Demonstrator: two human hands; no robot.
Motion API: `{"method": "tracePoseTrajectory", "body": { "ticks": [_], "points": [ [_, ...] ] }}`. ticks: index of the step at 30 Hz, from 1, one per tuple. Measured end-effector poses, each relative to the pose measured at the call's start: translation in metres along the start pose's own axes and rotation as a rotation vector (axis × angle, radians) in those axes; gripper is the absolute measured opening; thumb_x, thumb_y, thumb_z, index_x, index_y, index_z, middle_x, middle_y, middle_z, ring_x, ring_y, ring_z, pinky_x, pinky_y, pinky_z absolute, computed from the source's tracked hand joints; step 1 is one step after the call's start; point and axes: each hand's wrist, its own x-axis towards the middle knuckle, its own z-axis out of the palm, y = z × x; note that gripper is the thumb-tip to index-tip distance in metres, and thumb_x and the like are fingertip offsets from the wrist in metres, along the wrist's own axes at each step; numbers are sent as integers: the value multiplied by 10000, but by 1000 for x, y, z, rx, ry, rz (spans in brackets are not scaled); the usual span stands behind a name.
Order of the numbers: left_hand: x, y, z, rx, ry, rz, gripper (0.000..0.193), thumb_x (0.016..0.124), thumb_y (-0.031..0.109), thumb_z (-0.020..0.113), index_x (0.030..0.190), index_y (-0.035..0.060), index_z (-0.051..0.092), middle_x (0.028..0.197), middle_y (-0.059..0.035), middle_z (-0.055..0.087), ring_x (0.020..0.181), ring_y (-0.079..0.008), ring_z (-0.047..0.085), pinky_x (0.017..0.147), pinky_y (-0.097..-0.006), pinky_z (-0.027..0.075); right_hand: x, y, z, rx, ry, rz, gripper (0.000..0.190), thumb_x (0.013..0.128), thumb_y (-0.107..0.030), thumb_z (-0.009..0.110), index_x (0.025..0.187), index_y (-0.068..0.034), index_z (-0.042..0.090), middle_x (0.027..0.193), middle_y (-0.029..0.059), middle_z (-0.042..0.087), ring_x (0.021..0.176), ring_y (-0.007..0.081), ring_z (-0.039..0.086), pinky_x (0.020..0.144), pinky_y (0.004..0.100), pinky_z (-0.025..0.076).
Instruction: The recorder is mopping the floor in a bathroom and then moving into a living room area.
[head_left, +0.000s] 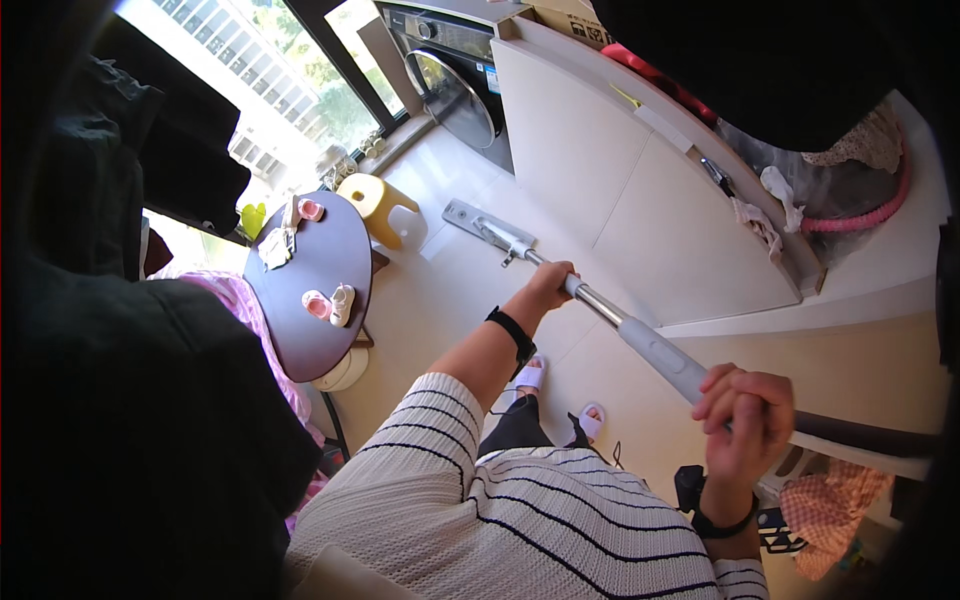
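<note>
A flat mop with a metal pole (598, 306) slants across the floor in front of me. My left hand (551, 285) wraps around the lower pole, just above the mop's joint. Higher up, my right hand (748, 416) is closed around the end of the thick grey grip (660, 356). The rectangular grey mop head (487, 223) lies flat on the pale tiles between a yellow stool and a white cabinet; the pad under it is hidden.
On the left, a dark round table (330, 247) carries small shoes (343, 305). Beside it stands the yellow stool (386, 210). The white cabinet (570, 127) runs along the right, with a front-loading washing machine (454, 90) beyond. Dark hanging clothes (150, 375) fill the left side.
</note>
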Motion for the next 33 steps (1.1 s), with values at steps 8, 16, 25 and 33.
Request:
{"method": "tracePoseTrajectory", "body": {
  "ticks": [8, 16, 25, 33],
  "points": [
    [45, 70, -52, -156, 97, 131, 100, 732, -4, 415, 793, -24, 339, 640, -81, 413, 543, -169, 457, 513, -293, 458, 19, 68, 54, 37, -168, 160, 98, 728, 57, 360, 776, 38, 443, 552, 70, 497, 479, 93, 497, 513, 210, 428],
    [-20, 10, -9, -502, -54, 109, 45, 731, 13, 411, 744, -10, 374, 674, -88, 441, 618, -184, 481, 594, -299, 467, 91, 7, -6, 304, -406, 18, 118, 777, -17, 316, 754, 49, 411, 388, 27, 386, 331, 100, 392, 448, 263, 384],
    [-86, -30, 1, -115, 50, -76, 149, 747, 60, 433, 815, -65, 391, 794, -145, 446, 712, -245, 523, 633, -407, 501, 40, -22, -40, 132, 105, 20, 139, 794, -79, 301, 817, 2, 411, 369, 7, 312, 314, 86, 316, 441, 256, 348],
    [-92, -9, -4, 17, 72, 86, 178, 760, 88, 446, 804, -81, 414, 763, -127, 478, 652, -216, 536, 579, -343, 507, 27, -24, -31, 95, 117, -14, 130, 788, -56, 310, 847, 1, 412, 384, 4, 319, 337, 80, 325, 460, 259, 363]
  ]
}}
